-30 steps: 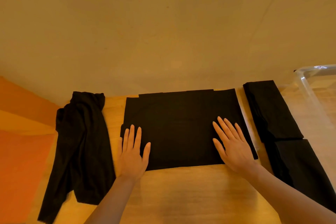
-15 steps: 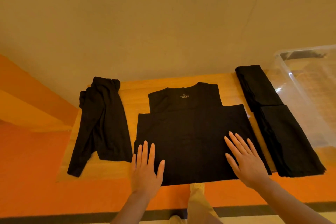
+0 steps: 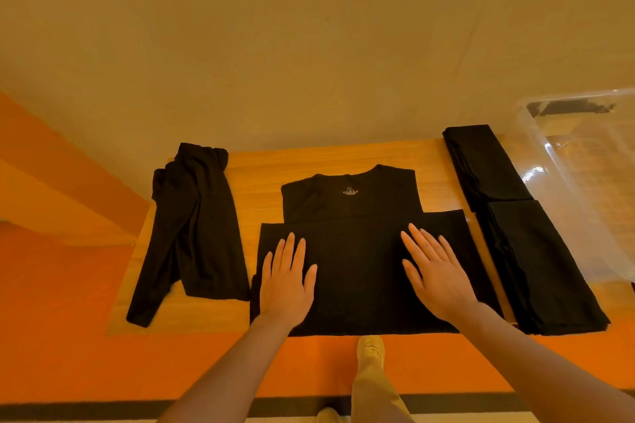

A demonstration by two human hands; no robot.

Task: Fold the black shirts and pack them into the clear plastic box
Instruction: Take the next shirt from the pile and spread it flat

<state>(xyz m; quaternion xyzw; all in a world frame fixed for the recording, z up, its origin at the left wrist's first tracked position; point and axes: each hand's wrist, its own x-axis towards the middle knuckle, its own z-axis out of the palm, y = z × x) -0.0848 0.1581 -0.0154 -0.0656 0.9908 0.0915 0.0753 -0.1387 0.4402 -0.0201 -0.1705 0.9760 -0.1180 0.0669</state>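
A black shirt [image 3: 357,250] lies in the middle of the wooden table [image 3: 261,178], its lower half folded up and its collar with a white label showing at the far end. My left hand [image 3: 287,280] rests flat on the fold's left side, fingers spread. My right hand [image 3: 436,271] lies flat on its right side. An unfolded black shirt [image 3: 192,226] lies crumpled at the left. Two folded black shirts [image 3: 484,165] [image 3: 539,264] lie in a row at the right, beside the clear plastic box [image 3: 584,182].
The table's near edge is orange. A plain wall stands behind the table. My leg and a tan shoe [image 3: 371,348] show below the near edge, above a dark strip on the floor.
The view has pulled back and tilted, so the shirt's collar end and the table's near edge have come into sight. Both hands stay flat on the folded part.
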